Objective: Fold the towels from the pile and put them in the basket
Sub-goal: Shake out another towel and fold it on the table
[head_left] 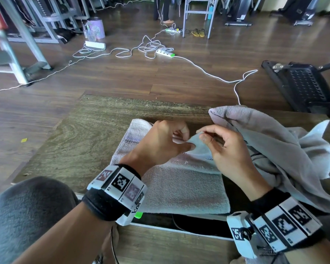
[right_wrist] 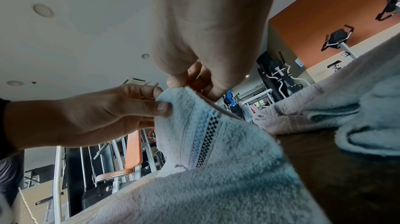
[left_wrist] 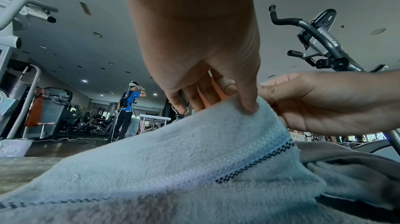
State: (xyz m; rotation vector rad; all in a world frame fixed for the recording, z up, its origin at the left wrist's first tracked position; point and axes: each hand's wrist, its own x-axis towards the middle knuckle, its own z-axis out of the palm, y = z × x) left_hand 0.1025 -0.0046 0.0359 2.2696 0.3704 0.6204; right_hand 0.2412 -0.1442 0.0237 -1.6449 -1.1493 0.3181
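Observation:
A pale towel [head_left: 181, 189] with a dark checkered stripe lies flat on the wooden table [head_left: 95, 134] in front of me. One corner [head_left: 195, 141] of it is lifted off the table. My left hand [head_left: 166, 141] and my right hand [head_left: 223, 147] both pinch that corner, side by side. In the left wrist view the left thumb [left_wrist: 249, 104] presses on the raised towel [left_wrist: 194, 167]. In the right wrist view both hands pinch the tip of the towel [right_wrist: 179, 97]. A pile of crumpled towels [head_left: 271, 145] lies to the right, touching my right hand. No basket shows.
The table's far edge [head_left: 141, 100] is just beyond the towel. White cables and power strips [head_left: 165, 52] lie on the wooden floor. A black perforated seat [head_left: 305, 84] stands at far right. Gym machines [left_wrist: 54, 104] and a person [left_wrist: 127, 107] stand farther off.

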